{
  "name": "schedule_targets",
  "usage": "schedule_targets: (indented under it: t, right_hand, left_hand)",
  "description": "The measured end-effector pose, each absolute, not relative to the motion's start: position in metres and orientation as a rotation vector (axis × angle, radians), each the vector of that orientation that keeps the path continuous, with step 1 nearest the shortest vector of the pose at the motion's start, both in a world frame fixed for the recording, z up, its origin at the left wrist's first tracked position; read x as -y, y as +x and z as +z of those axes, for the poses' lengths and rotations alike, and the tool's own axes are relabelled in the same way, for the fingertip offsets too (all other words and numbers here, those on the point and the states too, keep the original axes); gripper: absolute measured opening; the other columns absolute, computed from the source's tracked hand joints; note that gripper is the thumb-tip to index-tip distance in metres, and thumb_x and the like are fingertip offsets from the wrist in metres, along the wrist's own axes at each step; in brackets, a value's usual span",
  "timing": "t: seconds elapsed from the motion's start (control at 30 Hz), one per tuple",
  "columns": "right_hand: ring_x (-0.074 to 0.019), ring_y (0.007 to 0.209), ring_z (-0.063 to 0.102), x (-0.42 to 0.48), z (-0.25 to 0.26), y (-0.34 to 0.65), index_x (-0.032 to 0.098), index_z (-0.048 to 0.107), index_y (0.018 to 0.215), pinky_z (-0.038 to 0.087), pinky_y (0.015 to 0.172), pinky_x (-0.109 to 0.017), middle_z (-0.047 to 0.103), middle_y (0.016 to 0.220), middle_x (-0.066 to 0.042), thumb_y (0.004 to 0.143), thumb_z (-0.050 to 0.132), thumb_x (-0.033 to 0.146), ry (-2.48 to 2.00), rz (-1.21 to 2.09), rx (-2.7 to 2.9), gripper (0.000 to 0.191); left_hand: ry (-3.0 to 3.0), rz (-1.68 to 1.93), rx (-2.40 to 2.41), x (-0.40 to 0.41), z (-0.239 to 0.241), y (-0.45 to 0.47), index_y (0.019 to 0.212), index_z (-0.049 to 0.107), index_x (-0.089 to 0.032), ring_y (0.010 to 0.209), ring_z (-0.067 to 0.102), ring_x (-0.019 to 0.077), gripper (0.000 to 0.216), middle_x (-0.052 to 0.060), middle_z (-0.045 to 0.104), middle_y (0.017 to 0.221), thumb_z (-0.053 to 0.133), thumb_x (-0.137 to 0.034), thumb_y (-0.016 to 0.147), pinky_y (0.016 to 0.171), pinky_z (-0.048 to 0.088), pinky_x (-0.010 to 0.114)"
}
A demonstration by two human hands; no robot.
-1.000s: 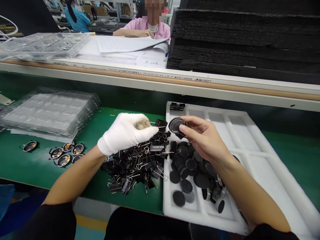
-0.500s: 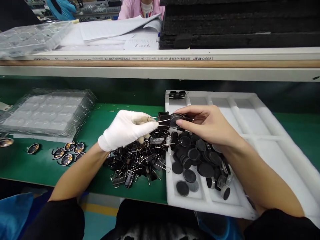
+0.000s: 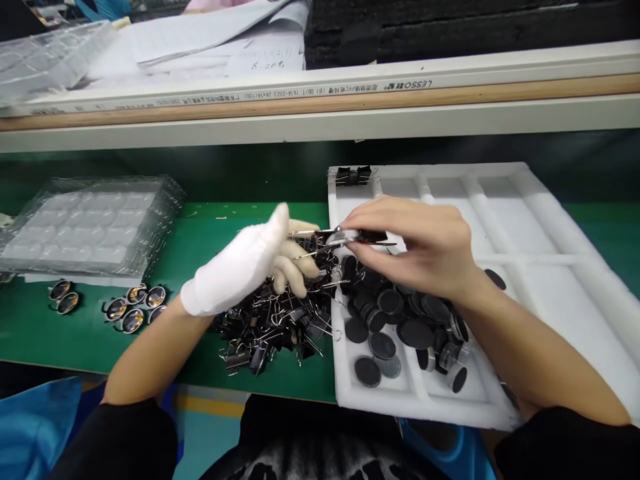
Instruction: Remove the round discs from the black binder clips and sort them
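My right hand is bare and pinches a round disc edge-on, with black binder clips on it. The clips' wire handles stick out on both sides. My left hand, in a white glove, is open beside the left-hand wire handles, its thumb raised and its fingers apart. Some handles cross in front of the gloved fingers; contact is hard to make out. Beneath lies a heap of black binder clips on the green table. Below my right hand, many loose black discs lie in a white foam tray.
Clear plastic blister trays are stacked at left. Several round dark pieces with shiny faces lie in front of them. Another clipped piece sits in the foam tray's back-left corner. A shelf edge with papers runs across the back.
My left hand has gone from pinching the clip handles to spread fingers with the thumb lifted. My right hand has turned the disc edge-on. The camera view has tilted down slightly.
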State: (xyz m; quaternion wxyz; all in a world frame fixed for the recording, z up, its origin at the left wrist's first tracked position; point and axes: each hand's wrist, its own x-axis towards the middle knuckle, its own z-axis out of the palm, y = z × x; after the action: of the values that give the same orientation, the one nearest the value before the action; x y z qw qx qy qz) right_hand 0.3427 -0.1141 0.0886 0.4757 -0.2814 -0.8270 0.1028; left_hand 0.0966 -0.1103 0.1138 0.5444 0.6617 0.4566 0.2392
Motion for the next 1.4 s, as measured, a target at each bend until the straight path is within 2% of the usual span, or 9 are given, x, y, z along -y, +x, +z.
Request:
schedule_targets:
  t: [0.17,0.3,0.63,0.8,0.9,0.97,1.07,1.23,1.4]
  right_hand:
    - [-0.0235,0.105,0.072,0.119,0.09,0.346,0.025,0.072,0.115,0.061,0.077,-0.038,0.077,0.106,-0.005,0.096,0.064,0.01,-0.389,-0.376,2.232,0.026]
    - [-0.023,0.107,0.072,0.124,0.093,0.35,0.028,0.072,0.109,0.06,0.069,-0.035,0.078,0.106,-0.002,0.094,0.067,0.01,-0.288,-0.678,2.259,0.024]
    - [-0.0236,0.103,0.072,0.129,0.102,0.352,0.016,0.076,0.097,0.059,0.065,-0.034,0.079,0.1,-0.01,0.088,0.073,0.007,-0.153,-0.986,2.236,0.013]
    - [-0.0265,0.12,0.066,0.117,0.09,0.355,0.024,0.062,0.137,0.063,0.091,-0.042,0.069,0.13,-0.011,0.09,0.071,0.011,-0.366,-0.551,2.091,0.049]
    - [-0.0321,0.13,0.059,0.11,0.09,0.359,0.04,0.032,0.159,0.061,0.097,-0.05,0.051,0.154,-0.009,0.087,0.081,0.038,-0.682,-0.028,2.066,0.088]
    - [-0.0336,0.131,0.059,0.109,0.095,0.362,0.039,0.022,0.163,0.061,0.096,-0.05,0.047,0.156,-0.011,0.079,0.083,0.059,-0.807,0.404,2.122,0.105]
    - [-0.0305,0.126,0.063,0.111,0.103,0.362,0.034,0.039,0.156,0.059,0.099,-0.048,0.059,0.145,-0.011,0.086,0.07,0.069,-0.855,0.848,2.076,0.085]
    - [-0.0264,0.109,0.07,0.116,0.111,0.353,0.028,0.073,0.119,0.058,0.097,-0.045,0.074,0.121,-0.006,0.09,0.07,0.046,-1.091,0.895,2.126,0.035]
    - [-0.027,0.1,0.071,0.067,0.103,0.37,0.022,0.076,0.108,0.058,0.092,-0.046,0.077,0.109,-0.008,0.088,0.068,0.044,-1.227,0.741,2.213,0.031]
  left_hand:
    - [1.353,0.501,-1.002,0.112,0.118,0.096,0.077,0.065,-0.014,0.047,0.06,0.0115,0.051,0.004,0.066,0.06,0.065,-0.064,0.088,0.04,0.039,0.02]
    - [1.183,0.587,-0.944,0.116,0.117,0.098,0.082,0.065,-0.014,0.053,0.064,0.0105,0.041,0.004,0.069,0.07,0.077,-0.054,0.083,0.045,0.045,0.018]
    - [1.283,0.641,-0.907,0.123,0.114,0.096,0.089,0.069,-0.015,0.062,0.071,0.0132,0.036,0.005,0.074,0.076,0.071,-0.051,0.089,0.055,0.054,0.019]
    - [1.531,0.649,-0.964,0.117,0.123,0.09,0.115,0.071,-0.014,0.069,0.075,0.0174,0.041,0.006,0.077,0.078,0.07,-0.047,0.09,0.064,0.06,0.026]
    - [1.626,0.662,-1.007,0.113,0.127,0.087,0.121,0.07,-0.015,0.075,0.076,0.0192,0.044,0.007,0.078,0.085,0.066,-0.048,0.092,0.069,0.061,0.028]
    - [1.681,0.652,-1.049,0.111,0.127,0.085,0.124,0.068,-0.015,0.077,0.077,0.0196,0.045,0.007,0.078,0.085,0.063,-0.048,0.093,0.072,0.061,0.029]
    - [1.778,0.612,-1.105,0.109,0.123,0.086,0.125,0.067,-0.016,0.083,0.077,0.0203,0.046,0.006,0.079,0.087,0.061,-0.049,0.093,0.076,0.061,0.031]
    - [2.052,0.545,-1.11,0.107,0.109,0.088,0.13,0.064,-0.023,0.091,0.075,0.0203,0.049,0.003,0.079,0.102,0.057,-0.055,0.094,0.081,0.059,0.031]
    - [2.353,0.448,-1.309,0.101,0.116,0.074,0.154,0.045,-0.025,0.1,0.072,0.0245,0.069,0.006,0.076,0.116,0.05,-0.061,0.095,0.09,0.055,0.038]
